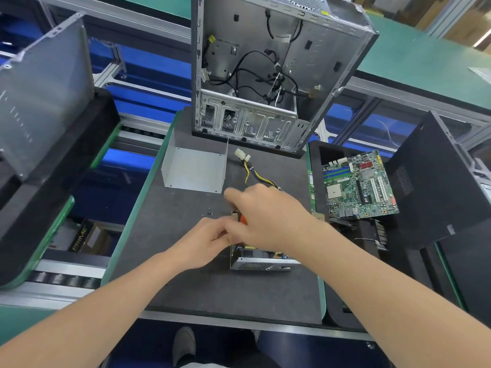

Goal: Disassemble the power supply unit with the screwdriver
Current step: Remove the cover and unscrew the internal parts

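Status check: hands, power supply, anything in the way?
Right hand grips screwdriver over power supply unit. Left hand curled at its edge, grip unclear. Cover off, behind. Loose screws alongside; nothing blocking.

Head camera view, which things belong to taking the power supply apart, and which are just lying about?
For the job: power supply, screwdriver in the right hand, left hand, metal cover, loose screws, wire bundle.
Lying about: computer case, motherboard, heatsink.

The cover (195,170) stands behind the power supply unit (259,265), with what seem screws (210,213) between them.
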The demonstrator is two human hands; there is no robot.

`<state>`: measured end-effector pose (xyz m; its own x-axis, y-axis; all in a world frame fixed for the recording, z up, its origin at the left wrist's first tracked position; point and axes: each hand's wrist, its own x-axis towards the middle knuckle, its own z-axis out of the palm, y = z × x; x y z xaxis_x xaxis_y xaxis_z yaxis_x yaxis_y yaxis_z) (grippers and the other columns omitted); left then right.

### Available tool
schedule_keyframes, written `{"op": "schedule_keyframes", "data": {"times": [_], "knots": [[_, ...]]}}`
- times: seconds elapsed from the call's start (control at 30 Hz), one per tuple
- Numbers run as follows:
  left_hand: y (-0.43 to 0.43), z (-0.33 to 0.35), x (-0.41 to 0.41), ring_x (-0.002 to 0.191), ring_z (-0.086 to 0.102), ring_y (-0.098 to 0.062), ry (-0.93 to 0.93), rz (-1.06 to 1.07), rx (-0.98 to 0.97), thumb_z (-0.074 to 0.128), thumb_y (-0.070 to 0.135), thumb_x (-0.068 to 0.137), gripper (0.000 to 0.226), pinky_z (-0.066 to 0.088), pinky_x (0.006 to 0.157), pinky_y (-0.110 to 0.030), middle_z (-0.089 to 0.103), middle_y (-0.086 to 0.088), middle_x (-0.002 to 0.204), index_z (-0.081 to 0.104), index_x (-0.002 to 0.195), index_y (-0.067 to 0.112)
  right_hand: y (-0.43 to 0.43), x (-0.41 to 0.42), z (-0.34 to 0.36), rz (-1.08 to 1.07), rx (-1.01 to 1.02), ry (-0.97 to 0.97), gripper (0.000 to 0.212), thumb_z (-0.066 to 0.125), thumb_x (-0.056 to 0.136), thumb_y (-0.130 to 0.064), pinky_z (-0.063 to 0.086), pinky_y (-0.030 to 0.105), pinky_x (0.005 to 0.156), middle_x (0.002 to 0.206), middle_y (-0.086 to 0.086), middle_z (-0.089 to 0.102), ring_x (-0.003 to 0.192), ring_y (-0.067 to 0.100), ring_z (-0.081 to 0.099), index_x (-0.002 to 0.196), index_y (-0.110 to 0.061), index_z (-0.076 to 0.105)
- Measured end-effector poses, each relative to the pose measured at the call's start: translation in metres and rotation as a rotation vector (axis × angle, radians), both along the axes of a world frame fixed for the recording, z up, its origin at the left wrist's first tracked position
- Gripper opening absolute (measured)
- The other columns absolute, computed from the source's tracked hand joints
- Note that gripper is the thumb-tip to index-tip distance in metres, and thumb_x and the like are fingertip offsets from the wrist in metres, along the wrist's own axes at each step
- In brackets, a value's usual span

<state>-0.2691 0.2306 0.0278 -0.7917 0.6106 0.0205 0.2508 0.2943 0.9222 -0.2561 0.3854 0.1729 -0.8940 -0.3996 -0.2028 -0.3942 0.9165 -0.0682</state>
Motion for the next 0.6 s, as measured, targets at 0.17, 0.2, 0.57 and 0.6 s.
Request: {"op": "schedule_keyframes", "data": {"times": [0.17,0.2,0.57,0.6], "knots": [[-0.001,-0.005,0.000,0.108,0.071,0.000,-0.082,-0.028,0.041,0.060,0.022,0.106,0.011,0.053,0.096,-0.021,0.078,0.019,0.107,0.069,0.112,0.026,-0.008,-0.002,-0.007,-0.265,0.077,0.032,0.045,0.045,0.099,-0.059,0.034,0.034,0.059,0.067,0.001,0.032,0.073,0.033,0.050,0.084,-0.017,0.047],[-0.001,-0.006,0.000,0.109,0.072,-0.005,-0.092,-0.027,0.058,0.062,0.022,0.105,0.011,0.054,0.099,-0.026,0.078,0.016,0.107,0.069,0.113,0.024,-0.007,-0.005,-0.007,-0.256,0.070,-0.011,0.042,0.047,0.099,-0.055,0.033,0.034,0.058,0.068,0.001,0.033,0.074,0.034,0.050,0.085,-0.016,0.048],[0.000,-0.004,-0.003,0.108,0.071,0.002,-0.111,-0.046,0.015,0.056,0.044,0.107,0.018,0.054,0.092,-0.021,0.077,0.020,0.109,0.068,0.112,0.031,0.008,-0.013,0.004,0.158,-0.005,-0.212,0.027,0.073,0.087,-0.043,0.049,0.036,0.064,0.094,-0.003,0.046,0.082,0.024,0.057,0.097,-0.024,0.057],[0.000,-0.003,-0.002,0.104,0.070,0.005,-0.107,-0.037,0.009,0.056,0.047,0.106,0.018,0.055,0.089,-0.021,0.077,0.023,0.105,0.068,0.108,0.034,0.007,-0.012,0.003,0.158,-0.006,-0.206,0.027,0.073,0.087,-0.043,0.050,0.037,0.065,0.094,-0.003,0.046,0.082,0.024,0.057,0.096,-0.024,0.056]]}}
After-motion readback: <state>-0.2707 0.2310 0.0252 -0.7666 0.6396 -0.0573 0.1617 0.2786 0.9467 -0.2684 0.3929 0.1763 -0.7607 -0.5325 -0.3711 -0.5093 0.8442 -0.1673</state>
